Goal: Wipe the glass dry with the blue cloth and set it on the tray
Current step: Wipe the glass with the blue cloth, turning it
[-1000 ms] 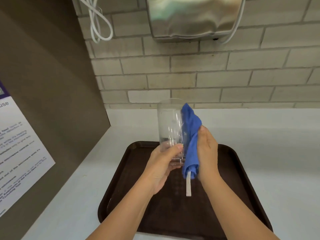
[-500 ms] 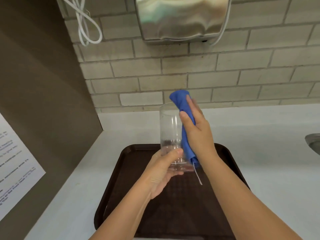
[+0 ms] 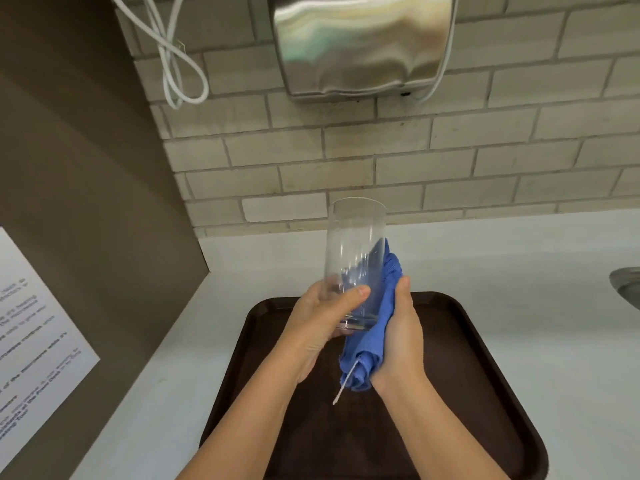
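Observation:
A tall clear glass is held upright above the dark brown tray. My left hand grips it around its lower part, thumb across the front. My right hand presses a bunched blue cloth against the right side and bottom of the glass. A white tag hangs from the cloth's lower end. The glass's base is partly hidden by my fingers and the cloth.
The tray lies on a white counter against a brick wall. A steel hand dryer hangs above, with a white cable looped to its left. A brown side panel with a printed notice stands at the left. A metal sink edge shows at the right.
My right hand slid the cloth down from the glass's rim to its lower side and base. My left hand kept its grip on the glass.

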`<action>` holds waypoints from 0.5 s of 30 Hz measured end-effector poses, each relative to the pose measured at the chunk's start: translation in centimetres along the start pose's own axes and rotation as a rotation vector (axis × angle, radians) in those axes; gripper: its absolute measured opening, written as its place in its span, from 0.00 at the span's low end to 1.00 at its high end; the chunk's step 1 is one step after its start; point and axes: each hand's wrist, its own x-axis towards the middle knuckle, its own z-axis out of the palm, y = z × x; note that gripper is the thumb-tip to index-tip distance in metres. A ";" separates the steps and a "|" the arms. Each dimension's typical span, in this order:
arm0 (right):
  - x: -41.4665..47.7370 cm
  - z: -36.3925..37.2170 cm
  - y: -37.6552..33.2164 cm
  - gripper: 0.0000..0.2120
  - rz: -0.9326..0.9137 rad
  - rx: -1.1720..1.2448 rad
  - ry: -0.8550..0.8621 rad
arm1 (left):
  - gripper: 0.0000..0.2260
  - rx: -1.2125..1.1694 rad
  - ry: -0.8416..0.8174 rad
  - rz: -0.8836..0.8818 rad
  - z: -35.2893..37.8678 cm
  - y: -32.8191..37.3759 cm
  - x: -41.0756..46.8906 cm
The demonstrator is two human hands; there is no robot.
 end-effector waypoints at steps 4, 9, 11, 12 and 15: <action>-0.3 0.0 0.6 0.21 -0.076 -0.016 -0.025 | 0.23 0.196 0.306 0.103 0.7 -0.2 -0.8; -1.5 1.0 1.1 0.19 -0.403 -0.327 -0.051 | 0.10 0.256 0.395 0.198 0.9 -0.1 -2.0; -2.1 1.2 1.4 0.18 -0.480 -0.413 -0.090 | 0.16 0.227 0.362 0.203 0.7 0.1 -2.1; -2.4 1.3 1.4 0.18 -0.515 -0.461 -0.103 | 0.22 0.209 0.337 0.205 0.6 0.3 -2.2; -2.7 1.3 0.9 0.18 -0.611 -0.618 -0.159 | 0.37 0.025 0.237 0.153 0.1 0.2 -1.9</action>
